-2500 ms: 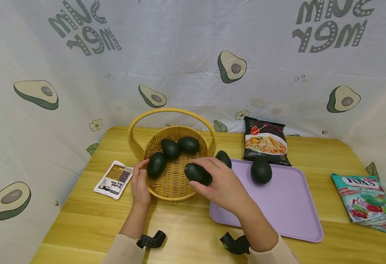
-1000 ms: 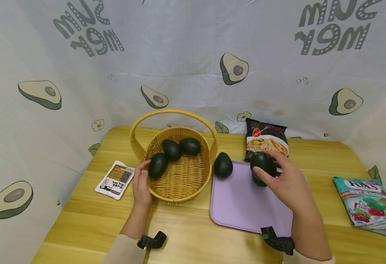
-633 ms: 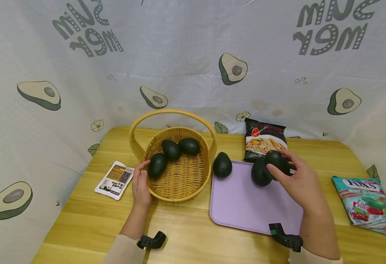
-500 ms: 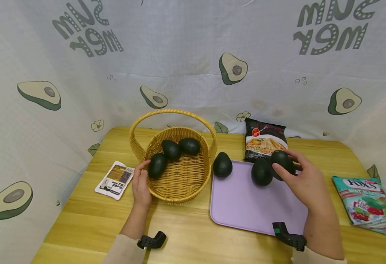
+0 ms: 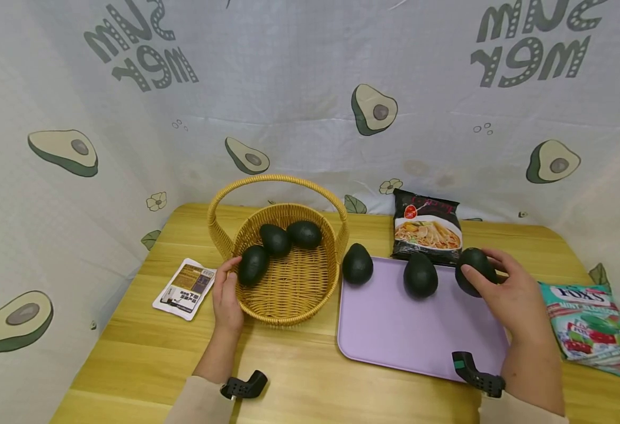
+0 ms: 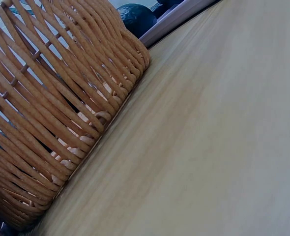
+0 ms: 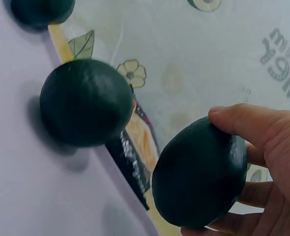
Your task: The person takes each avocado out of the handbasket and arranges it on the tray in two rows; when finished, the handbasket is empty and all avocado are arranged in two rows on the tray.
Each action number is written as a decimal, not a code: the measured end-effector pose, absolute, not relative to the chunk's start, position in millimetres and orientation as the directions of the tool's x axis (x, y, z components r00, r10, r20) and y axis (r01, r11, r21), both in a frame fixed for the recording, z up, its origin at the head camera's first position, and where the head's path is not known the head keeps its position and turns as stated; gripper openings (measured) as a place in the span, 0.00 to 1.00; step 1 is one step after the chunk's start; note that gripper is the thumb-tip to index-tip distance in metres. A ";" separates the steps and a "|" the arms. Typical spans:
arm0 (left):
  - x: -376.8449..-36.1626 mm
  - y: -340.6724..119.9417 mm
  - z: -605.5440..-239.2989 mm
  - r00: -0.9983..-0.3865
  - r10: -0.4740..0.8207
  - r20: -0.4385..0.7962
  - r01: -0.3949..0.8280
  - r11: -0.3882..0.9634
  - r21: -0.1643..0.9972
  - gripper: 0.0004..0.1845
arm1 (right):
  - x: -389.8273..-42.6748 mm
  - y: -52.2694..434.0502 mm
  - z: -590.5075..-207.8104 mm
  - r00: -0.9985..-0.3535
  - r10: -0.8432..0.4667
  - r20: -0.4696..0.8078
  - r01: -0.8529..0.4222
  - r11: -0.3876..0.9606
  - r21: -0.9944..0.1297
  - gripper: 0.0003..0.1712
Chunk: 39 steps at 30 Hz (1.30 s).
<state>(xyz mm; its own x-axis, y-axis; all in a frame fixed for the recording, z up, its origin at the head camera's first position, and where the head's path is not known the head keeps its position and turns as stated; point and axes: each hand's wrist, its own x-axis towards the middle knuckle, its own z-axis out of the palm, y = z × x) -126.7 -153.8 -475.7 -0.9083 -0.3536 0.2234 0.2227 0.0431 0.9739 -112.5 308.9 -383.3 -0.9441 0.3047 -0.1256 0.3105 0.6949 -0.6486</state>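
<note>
Fingers point(image 7: 258, 194) of the right hand point(image 5: 516, 297) pinch a dark green avocado point(image 5: 471, 274) at the upper right corner of the purple tray point(image 5: 421, 335), right of centre in the frame; whether it touches the tray cannot be told. Left of it, a second avocado point(image 5: 420, 275) rests by the tray's upper edge, and a third avocado point(image 5: 358, 264) covers the upper left corner, just beside a yellow wicker basket point(image 5: 294, 285). Three more avocados point(image 5: 276, 241) lie inside the basket. Fingers of the left hand point(image 5: 228, 303) touch the basket's left rim, though how far they curl is unclear. On the worktop point(image 5: 299, 377) are a black noodle packet point(image 5: 427, 229) above the tray, a teal FOX'S bag point(image 5: 590, 327) at far right and a white pouch point(image 5: 184, 288) at left.
</note>
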 end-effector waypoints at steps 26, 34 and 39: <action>-127.7 -153.5 -476.7 -0.905 -0.358 0.230 0.234 0.035 0.972 0.22 | -125.5 319.1 -420.2 -0.896 0.438 -0.074 0.385 0.684 -0.619 0.39; -127.6 -153.6 -476.7 -0.904 -0.357 0.233 0.232 0.046 0.972 0.22 | -123.1 322.4 -420.8 -0.925 0.370 -0.086 0.352 0.750 -0.560 0.38; -127.0 -153.9 -476.7 -0.905 -0.358 0.230 0.228 0.049 0.972 0.22 | -120.2 330.3 -415.9 -0.948 0.272 -0.164 0.318 0.783 -0.534 0.44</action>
<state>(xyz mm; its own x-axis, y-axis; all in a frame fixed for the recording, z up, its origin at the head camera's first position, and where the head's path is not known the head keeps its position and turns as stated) -127.0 -153.9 -476.7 -0.9051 -0.3577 0.2299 0.2278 0.0486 0.9725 -120.2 330.3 -415.9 -0.9481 0.2723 -0.1644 0.3176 0.7832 -0.5345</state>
